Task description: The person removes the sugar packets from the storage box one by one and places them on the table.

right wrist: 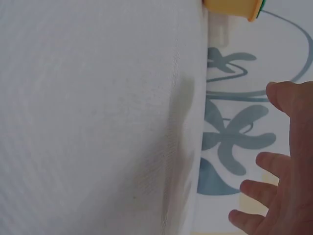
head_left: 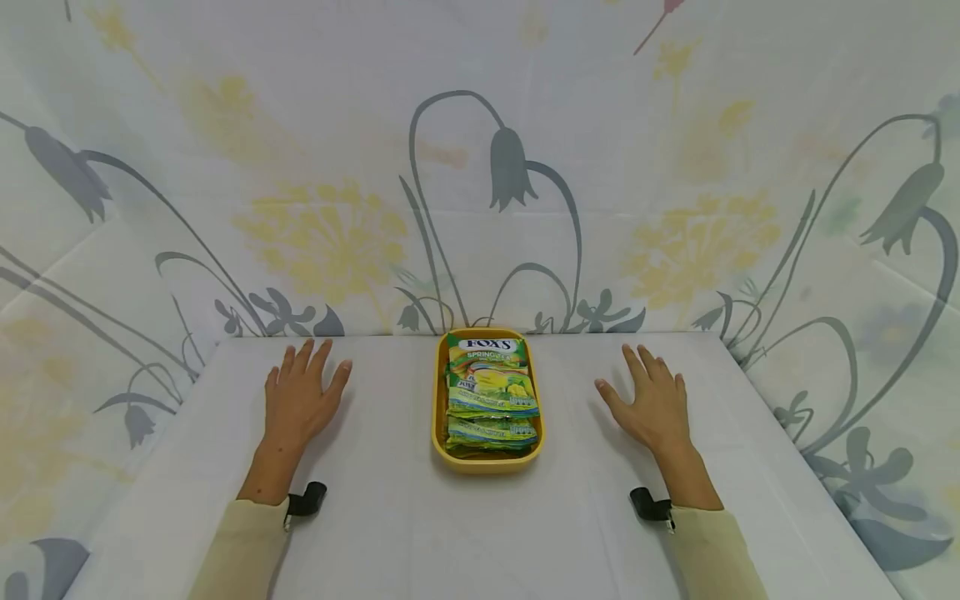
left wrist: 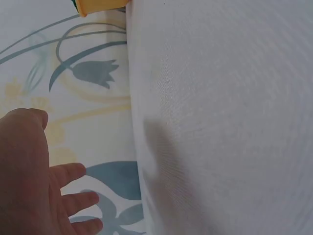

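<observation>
A yellow tray (head_left: 487, 467) stands at the middle of the white table, holding green and yellow candy packets (head_left: 491, 392) marked FOX'S. To its left is my left hand (head_left: 298, 404), palm down with fingers spread, holding nothing. My right hand (head_left: 654, 408) is on the other side, also spread and holding nothing. Neither hand touches the tray. The left wrist view shows my left hand (left wrist: 29, 171) and the tray's corner (left wrist: 100, 6) at the top. In the right wrist view my right hand (right wrist: 288, 166) appears below the tray's edge (right wrist: 234, 7).
A white cloth covers the table (head_left: 487, 542). Behind it and at both sides hangs a pale curtain (head_left: 480, 250) with grey and yellow flowers. Each wrist carries a small black device, one at the left (head_left: 307, 499), one at the right (head_left: 649, 505).
</observation>
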Demonstrator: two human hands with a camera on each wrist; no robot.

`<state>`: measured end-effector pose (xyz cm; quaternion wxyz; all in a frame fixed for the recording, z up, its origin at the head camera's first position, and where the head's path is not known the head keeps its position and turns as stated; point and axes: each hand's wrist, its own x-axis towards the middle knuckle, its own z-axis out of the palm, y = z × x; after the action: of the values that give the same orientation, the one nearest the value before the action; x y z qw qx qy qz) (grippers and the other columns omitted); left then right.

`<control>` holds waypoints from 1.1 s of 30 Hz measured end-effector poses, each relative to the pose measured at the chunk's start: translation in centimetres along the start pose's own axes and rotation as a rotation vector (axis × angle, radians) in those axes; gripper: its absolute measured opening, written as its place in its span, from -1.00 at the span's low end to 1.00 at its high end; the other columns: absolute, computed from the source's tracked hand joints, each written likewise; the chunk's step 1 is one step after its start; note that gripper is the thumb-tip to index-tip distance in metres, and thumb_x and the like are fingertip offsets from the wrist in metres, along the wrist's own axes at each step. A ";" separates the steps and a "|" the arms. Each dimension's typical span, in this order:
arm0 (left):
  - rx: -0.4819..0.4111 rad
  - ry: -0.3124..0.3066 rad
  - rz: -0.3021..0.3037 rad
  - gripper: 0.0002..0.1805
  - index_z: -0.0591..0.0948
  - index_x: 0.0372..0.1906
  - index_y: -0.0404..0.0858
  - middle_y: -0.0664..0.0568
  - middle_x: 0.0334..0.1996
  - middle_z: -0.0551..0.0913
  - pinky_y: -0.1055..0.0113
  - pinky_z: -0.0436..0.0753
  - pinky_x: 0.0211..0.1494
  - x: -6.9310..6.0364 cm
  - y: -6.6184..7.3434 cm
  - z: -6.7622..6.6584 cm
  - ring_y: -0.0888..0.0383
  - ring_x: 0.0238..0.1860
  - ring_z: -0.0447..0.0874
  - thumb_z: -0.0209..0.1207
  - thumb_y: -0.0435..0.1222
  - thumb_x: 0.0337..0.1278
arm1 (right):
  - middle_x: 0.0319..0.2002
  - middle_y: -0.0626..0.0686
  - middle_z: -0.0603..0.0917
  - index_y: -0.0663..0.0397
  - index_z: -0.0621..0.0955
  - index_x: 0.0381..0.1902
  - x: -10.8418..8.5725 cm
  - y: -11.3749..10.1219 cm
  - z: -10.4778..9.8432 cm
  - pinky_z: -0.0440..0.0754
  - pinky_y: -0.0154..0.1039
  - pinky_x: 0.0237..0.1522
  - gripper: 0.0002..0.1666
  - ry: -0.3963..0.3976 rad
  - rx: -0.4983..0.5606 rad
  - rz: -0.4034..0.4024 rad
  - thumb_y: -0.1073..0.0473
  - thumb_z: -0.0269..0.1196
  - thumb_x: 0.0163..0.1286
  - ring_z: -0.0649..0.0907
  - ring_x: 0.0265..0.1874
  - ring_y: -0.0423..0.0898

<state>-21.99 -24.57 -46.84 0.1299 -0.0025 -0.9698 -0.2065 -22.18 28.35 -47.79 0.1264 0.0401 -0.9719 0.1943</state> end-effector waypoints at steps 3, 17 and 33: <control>-0.013 0.002 0.001 -0.19 0.30 0.62 -0.32 -0.42 0.60 0.21 -0.50 0.03 0.53 0.0 0.2 0.0 -0.49 0.61 0.03 -0.15 0.19 0.65 | 0.59 0.39 0.24 0.18 0.27 0.65 0.0 0.0 0.1 -0.01 0.59 0.48 -0.02 0.018 0.007 -0.012 -0.32 0.17 0.54 0.21 0.54 0.51; -0.102 0.088 0.057 -0.27 0.41 0.53 -0.43 -0.43 0.42 0.47 -0.30 0.34 0.50 0.2 0.5 0.7 -0.41 0.44 0.41 -0.02 0.07 0.65 | 0.38 0.43 0.52 0.31 0.49 0.47 0.3 -0.5 0.5 0.38 0.39 0.38 -0.17 0.136 0.087 -0.087 -0.17 0.29 0.49 0.49 0.35 0.46; -0.186 0.014 -0.020 -0.22 0.37 0.57 -0.37 -0.40 0.45 0.45 -0.33 0.31 0.51 0.2 1.5 0.9 -0.41 0.46 0.37 -0.11 0.16 0.66 | 0.34 0.43 0.54 0.34 0.54 0.40 0.2 -2.1 -0.3 0.48 0.43 0.25 -0.26 0.099 0.100 -0.069 -0.12 0.27 0.53 0.55 0.24 0.49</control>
<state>-22.29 -22.80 -47.02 0.1336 -0.0034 -0.9455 -0.2968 -22.02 26.48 -46.72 0.1790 0.0700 -0.9516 0.2399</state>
